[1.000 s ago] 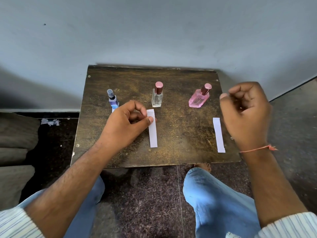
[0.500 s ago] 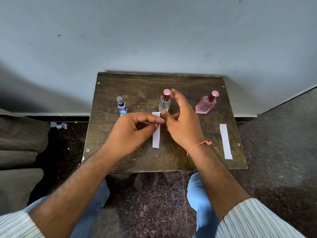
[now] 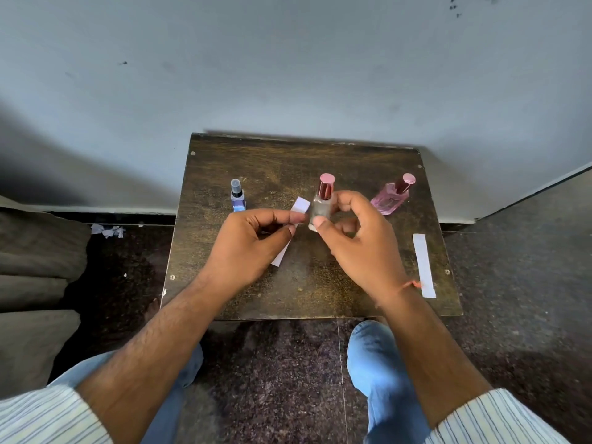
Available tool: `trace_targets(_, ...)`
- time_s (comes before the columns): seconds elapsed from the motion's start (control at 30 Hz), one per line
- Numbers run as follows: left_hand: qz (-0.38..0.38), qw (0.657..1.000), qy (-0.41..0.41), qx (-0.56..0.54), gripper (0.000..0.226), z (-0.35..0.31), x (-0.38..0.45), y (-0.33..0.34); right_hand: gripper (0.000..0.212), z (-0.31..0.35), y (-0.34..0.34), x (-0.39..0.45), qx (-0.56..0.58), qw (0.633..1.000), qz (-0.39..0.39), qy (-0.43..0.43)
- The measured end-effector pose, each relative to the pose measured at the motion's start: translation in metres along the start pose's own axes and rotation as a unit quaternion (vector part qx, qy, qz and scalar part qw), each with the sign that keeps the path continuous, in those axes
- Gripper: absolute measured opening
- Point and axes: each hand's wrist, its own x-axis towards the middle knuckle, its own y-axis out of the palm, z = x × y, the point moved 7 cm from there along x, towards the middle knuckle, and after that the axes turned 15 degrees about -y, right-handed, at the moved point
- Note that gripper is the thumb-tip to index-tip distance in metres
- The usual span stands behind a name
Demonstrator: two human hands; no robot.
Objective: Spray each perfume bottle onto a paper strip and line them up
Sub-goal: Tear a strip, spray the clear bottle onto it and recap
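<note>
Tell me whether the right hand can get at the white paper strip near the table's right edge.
Probably not yet: the right hand grips the clear bottle. The white paper strip itself lies uncovered.

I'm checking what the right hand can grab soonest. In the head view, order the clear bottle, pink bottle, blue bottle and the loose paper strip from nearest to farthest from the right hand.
1. Clear bottle: held in the right hand.
2. Pink bottle: just beyond, to its right.
3. Loose paper strip: by the table's right edge.
4. Blue bottle: far left, past the left hand.

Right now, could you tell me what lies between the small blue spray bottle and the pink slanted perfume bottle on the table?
In the head view, between the small blue spray bottle and the pink slanted perfume bottle are the white paper strip and the clear pink-capped bottle, both hand-held.
</note>
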Motion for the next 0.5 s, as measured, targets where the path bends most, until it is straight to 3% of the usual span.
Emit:
trace_targets(0.13, -0.006, 1.0, 0.007, -0.029, 0.025, -0.011, -0.001, 0.001, 0.022, 0.012, -0.023, -0.03, 0.059, 0.997, 0.044, 0.024)
trace_targets(0.37, 0.12, 0.991, 0.04, -0.031, 0.035, -0.022, -0.016, 0.023, 0.033, 0.002, -0.003, -0.057, 0.095, 0.989, 0.111, 0.029)
trace_targets(0.5, 0.129, 0.989, 0.065, -0.029, 0.033, -0.023, -0.013, 0.032, 0.035, -0.005, 0.0, -0.043, 0.08, 0.988, 0.13, 0.004)
